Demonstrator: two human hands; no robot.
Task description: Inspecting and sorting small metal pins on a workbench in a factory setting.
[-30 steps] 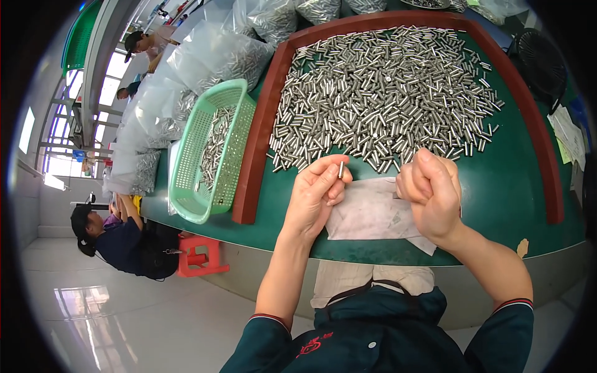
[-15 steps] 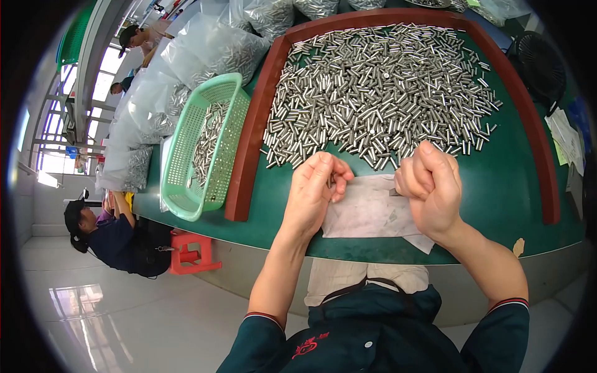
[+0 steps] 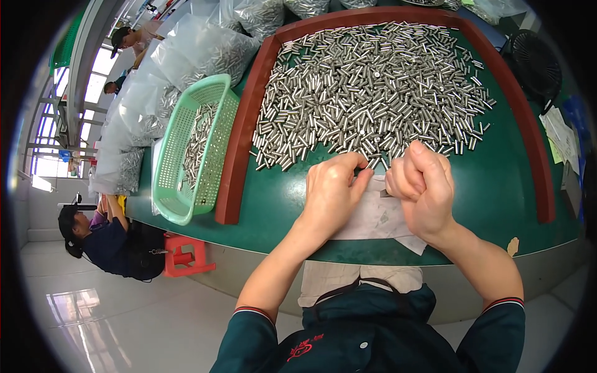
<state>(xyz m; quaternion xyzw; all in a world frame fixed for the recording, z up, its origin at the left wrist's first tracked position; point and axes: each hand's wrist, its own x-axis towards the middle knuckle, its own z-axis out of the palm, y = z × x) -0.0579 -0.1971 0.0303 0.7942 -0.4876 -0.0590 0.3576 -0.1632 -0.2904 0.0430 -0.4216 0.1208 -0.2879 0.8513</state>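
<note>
Turning left hand (image 3: 333, 193) palm-down, toward one o'clock, at near edge of cylindrical metal pins (image 3: 367, 93), apparently for picking; cannot tell if gripping. Keeping right hand (image 3: 423, 193) curled closed, with contents hidden.

A person (image 3: 112, 248) sits by a red stool (image 3: 199, 253) at left, a black fan (image 3: 533, 62) at right.

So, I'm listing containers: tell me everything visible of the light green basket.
The light green basket is oblong, open-topped and plastic-looking, with perforated walls. Metal pins lie heaped inside. It stands left of the red-brown frame; whether they touch is unclear. Neither the left hand nor the right hand touches it.
</note>
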